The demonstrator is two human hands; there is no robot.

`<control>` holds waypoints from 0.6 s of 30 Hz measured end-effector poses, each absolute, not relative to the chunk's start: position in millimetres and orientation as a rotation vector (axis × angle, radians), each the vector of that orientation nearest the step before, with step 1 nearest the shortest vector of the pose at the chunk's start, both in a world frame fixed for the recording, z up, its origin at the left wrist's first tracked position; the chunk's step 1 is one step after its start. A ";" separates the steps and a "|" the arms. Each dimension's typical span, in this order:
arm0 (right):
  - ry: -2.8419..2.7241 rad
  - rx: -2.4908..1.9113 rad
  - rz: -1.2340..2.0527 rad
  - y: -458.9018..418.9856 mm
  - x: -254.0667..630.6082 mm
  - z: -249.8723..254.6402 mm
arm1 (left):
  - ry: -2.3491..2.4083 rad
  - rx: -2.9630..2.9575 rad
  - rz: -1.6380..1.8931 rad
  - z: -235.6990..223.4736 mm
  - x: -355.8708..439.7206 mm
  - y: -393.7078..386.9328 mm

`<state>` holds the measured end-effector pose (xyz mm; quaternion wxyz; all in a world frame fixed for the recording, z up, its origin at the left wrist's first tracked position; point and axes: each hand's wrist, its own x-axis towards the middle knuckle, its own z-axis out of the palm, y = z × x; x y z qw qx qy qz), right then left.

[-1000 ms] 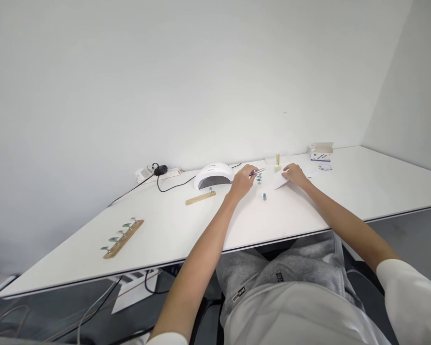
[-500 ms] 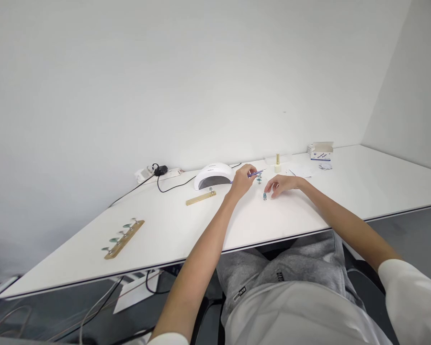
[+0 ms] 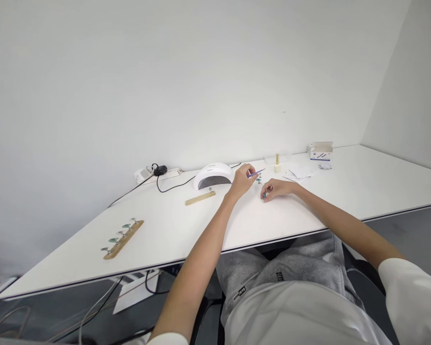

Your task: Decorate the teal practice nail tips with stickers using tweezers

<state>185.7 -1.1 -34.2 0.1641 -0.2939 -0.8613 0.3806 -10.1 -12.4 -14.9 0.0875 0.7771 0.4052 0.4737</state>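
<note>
My left hand (image 3: pixel 241 180) is closed on thin purple tweezers (image 3: pixel 255 173), whose tips point right above the white table (image 3: pixel 309 211). My right hand (image 3: pixel 276 188) rests on the table just right of it, fingers pinched on a small teal nail-tip stand (image 3: pixel 264 195). Another small teal stand (image 3: pixel 259 179) stands between the two hands, under the tweezers' tips.
A white nail lamp (image 3: pixel 213 176) sits behind my left hand, with a short wooden strip (image 3: pixel 200 197) before it. A wooden holder with several teal nail tips (image 3: pixel 122 237) lies far left. A small bottle (image 3: pixel 277 164), papers (image 3: pixel 299 173), a box (image 3: pixel 320 152) and a power strip (image 3: pixel 157 172) stand at the back.
My right hand left the white paper at the back right, came left and towards me, and closed its fingers on the small teal stand. My left hand with the tweezers hardly moved.
</note>
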 end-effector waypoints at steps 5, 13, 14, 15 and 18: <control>-2.403 -0.862 1.083 -4.0 184.4 -33.6 | 1.188 2.264 1.424 -13.1 -9.5 -15.0; -2.235 -0.857 1.138 2.2 189.8 -27.3 | 1.199 2.133 1.423 -9.3 -7.5 -20.1; -2.184 -0.861 1.149 4.8 191.1 -27.3 | 1.192 2.124 1.422 -9.5 -7.4 -19.9; -2.130 -0.864 1.155 7.5 192.5 -27.5 | 1.185 2.117 1.419 -9.8 -7.5 -19.8; -1.980 -0.860 1.140 14.6 197.2 -28.4 | 1.168 2.113 1.389 -10.7 -7.7 -19.5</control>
